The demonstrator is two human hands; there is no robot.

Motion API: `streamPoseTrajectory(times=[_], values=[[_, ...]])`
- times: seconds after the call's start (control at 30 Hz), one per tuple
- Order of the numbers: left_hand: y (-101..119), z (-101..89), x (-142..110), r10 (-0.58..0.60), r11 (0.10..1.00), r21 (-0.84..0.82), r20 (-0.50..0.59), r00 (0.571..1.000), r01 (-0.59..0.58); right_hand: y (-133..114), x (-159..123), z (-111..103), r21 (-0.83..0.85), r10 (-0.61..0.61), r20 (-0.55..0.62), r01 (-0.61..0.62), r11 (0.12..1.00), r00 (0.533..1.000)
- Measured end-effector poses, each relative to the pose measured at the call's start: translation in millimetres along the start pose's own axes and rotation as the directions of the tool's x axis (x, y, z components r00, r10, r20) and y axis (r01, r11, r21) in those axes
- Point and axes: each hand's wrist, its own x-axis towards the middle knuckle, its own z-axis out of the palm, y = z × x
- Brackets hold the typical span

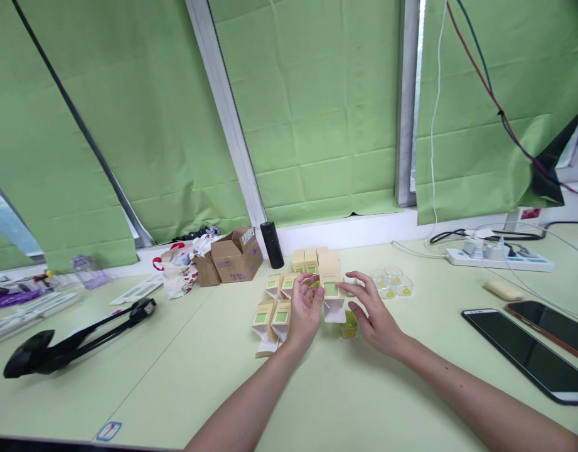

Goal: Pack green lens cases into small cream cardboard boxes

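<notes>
Upright over the table, a small cream carton box [331,289] with a green window has its top and bottom flaps unfolded. The thumb and fingers of my left hand [307,311] grip its left side. At the box's right edge, my right hand [374,311] has its fingers stretched and apart, fingertips at or just touching the carton. Below them stands a small clear cup [349,326] with green and yellow in it. Several similar cartons [262,316] stand behind and left of my left hand, some with white flaps out.
Clear cups with yellow spots [395,286] sit at the right back. Two phones [524,351] and a power strip [500,257] lie farther right. A black cylinder [272,245], a cardboard box [236,256] and a black strap-like device [81,336] are on the left.
</notes>
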Motion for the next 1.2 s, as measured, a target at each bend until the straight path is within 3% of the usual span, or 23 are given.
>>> streamPoseTrajectory(times=[0.2, 0.37, 0.6, 0.97, 1.2], values=[[1, -0.8, -4, 0.035, 0.993, 0.111, 0.021, 0.999, -0.037, 0, 0, 1, 0.096, 0.058, -0.001, -0.058, 0.994, 0.998], [10, -2.1, -11, 0.056, 0.986, 0.149, 0.103, 0.993, -0.071, -1, 3, 1, 0.219, 0.134, -0.054, -0.119, 0.968, 0.99], [18, -4.7, -15, 0.131, 0.943, 0.276, 0.209, 0.969, -0.186, 1, 3, 1, 0.332, 0.229, -0.039, -0.204, 0.921, 0.973], [14, -3.3, -13, 0.124, 0.925, 0.34, 0.155, 0.98, -0.171, 1, 4, 1, 0.445, 0.241, -0.005, -0.213, 0.87, 0.971], [15, -0.6, -14, 0.117, 0.919, 0.365, 0.114, 0.987, -0.151, 1, 4, 2, 0.428, 0.248, -0.015, -0.218, 0.877, 0.969]])
